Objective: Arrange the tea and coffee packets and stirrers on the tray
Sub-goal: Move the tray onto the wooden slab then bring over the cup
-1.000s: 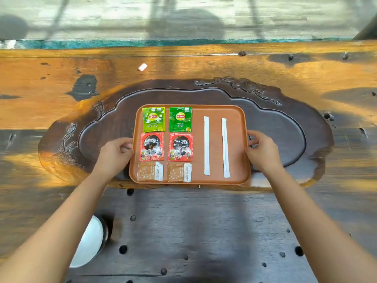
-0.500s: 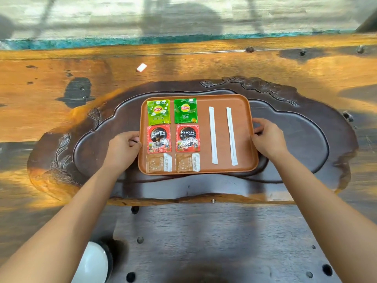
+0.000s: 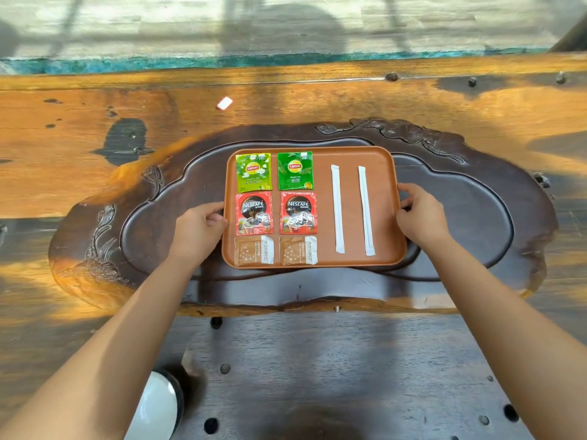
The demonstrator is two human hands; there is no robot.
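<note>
1. Two hands clamp the tray (image 3: 386, 204): my left hand (image 3: 198, 228) on its left rim, my right hand (image 3: 421, 215) opposite; an even hold keeps it level.
2. Tea packets (image 3: 253, 172), coffee packets (image 3: 254, 213) and stirrers (image 3: 337, 208) lie in neat rows on it; it sits inside the carved wooden board (image 3: 476, 217).

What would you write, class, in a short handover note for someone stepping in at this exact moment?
Left hand grips the brown rectangular tray's left rim; right hand grips the right rim.
The tray sits in the dark carved wooden tea board.
On it: two green Lipton tea packets, two red Nescafe coffee packets, two brown sugar packets, two white wrapped stirrers.
Done: arranging looks complete.
Left: release the tray.
</note>
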